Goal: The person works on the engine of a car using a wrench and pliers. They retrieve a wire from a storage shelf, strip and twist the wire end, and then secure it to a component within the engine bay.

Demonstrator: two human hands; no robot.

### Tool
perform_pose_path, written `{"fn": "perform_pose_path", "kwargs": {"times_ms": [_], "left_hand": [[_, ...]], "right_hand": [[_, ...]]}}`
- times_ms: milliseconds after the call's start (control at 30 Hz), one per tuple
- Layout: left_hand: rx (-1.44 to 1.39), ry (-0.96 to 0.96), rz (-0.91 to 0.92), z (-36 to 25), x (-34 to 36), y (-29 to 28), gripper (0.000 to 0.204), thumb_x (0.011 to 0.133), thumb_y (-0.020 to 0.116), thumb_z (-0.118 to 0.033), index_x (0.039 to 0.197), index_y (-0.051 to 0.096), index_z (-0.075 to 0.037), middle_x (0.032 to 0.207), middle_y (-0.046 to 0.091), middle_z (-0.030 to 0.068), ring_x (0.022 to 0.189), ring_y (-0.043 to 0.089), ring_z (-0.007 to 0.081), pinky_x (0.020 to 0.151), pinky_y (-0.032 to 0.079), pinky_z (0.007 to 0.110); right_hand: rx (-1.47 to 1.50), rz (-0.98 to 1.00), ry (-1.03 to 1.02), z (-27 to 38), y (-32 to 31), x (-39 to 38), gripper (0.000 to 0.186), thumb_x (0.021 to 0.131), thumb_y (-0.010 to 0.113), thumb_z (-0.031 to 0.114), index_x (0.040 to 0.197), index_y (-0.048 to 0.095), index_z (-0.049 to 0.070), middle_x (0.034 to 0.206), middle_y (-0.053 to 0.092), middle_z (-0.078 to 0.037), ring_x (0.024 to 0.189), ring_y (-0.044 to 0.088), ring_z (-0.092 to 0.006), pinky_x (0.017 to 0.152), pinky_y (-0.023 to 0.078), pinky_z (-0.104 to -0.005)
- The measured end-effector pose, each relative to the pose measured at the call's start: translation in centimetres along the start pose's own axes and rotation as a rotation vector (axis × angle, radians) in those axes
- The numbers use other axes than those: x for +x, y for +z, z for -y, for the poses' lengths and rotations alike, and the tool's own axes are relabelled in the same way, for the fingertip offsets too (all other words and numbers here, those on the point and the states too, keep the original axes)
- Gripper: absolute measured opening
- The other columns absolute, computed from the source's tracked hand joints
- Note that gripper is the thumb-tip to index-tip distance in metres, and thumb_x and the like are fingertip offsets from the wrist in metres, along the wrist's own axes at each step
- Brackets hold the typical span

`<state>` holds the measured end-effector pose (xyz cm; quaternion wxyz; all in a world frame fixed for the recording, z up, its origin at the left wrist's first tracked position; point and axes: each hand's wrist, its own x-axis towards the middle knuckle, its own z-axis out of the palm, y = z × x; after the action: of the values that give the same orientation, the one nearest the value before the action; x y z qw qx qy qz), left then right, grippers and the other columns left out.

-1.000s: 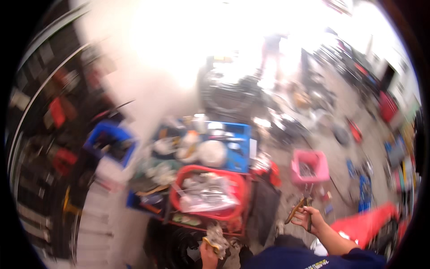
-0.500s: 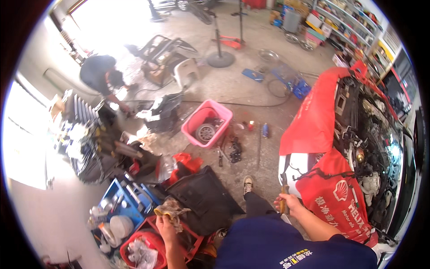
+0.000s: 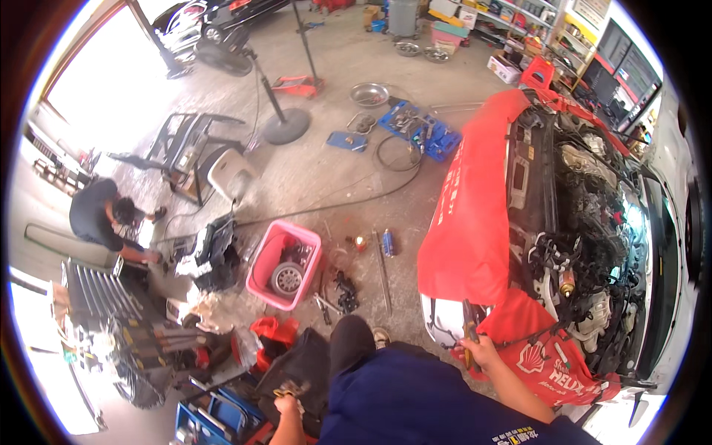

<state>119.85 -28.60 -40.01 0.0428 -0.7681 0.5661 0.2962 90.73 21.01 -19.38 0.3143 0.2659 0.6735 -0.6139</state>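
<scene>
My right hand is closed round the yellow handles of what look like pliers, their dark jaws pointing up beside the front of a car. Its front is draped in a red cover, with the engine bay exposed behind it. Low on the left, my left hand grips a crumpled, stained rag, partly hidden by the fingers. Beneath that hand lies a dark mat or panel, close to a blue tool tray.
A pink tub with metal parts stands on the floor ahead. Around it lie a long bar, a blue spray can and a cable. An open blue tool case is farther off. Another person bends down at left.
My view has swung right and my body has come nearer the car. The rag and the pliers stay in my hands; the left hand has dropped lower in the picture.
</scene>
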Motion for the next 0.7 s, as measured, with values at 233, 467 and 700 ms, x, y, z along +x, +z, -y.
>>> {"fn": "perform_pose_path", "kwargs": {"times_ms": [233, 467, 700], "left_hand": [[0.276, 0.171, 0.164, -14.0, -4.6, 7.6, 0.028, 0.08, 0.058, -0.02, 0.09, 0.068, 0.005, 0.078, 0.068, 0.0189, 0.08, 0.069, 0.0309, 0.069, 0.053, 0.041], [0.268, 0.659, 0.224, -38.4, -3.9, 21.5, 0.029, 0.081, 0.055, -0.025, 0.086, 0.069, 0.001, 0.081, 0.067, 0.0228, 0.083, 0.065, 0.0395, 0.075, 0.05, 0.045], [0.081, 0.643, 0.267, -65.3, -3.2, 34.0, 0.03, 0.085, 0.051, -0.023, 0.074, 0.068, 0.0, 0.064, 0.063, 0.0123, 0.06, 0.061, 0.0236, 0.057, 0.047, 0.036]], "right_hand": [[0.157, -0.182, 0.011, 2.6, -0.8, 0.8, 0.022, 0.089, 0.06, 0.014, 0.099, 0.059, -0.005, 0.084, 0.065, -0.013, 0.078, 0.066, -0.0205, 0.065, 0.054, -0.0319], [0.088, -0.176, -0.033, 10.1, 1.0, 11.7, 0.026, 0.088, 0.058, 0.012, 0.106, 0.059, -0.008, 0.095, 0.066, -0.014, 0.083, 0.063, -0.0166, 0.076, 0.052, -0.0302], [0.168, -0.198, -0.021, 30.9, 4.6, 32.3, 0.025, 0.088, 0.059, 0.01, 0.107, 0.06, -0.006, 0.095, 0.066, -0.012, 0.084, 0.062, -0.0163, 0.073, 0.05, -0.0281]]}}
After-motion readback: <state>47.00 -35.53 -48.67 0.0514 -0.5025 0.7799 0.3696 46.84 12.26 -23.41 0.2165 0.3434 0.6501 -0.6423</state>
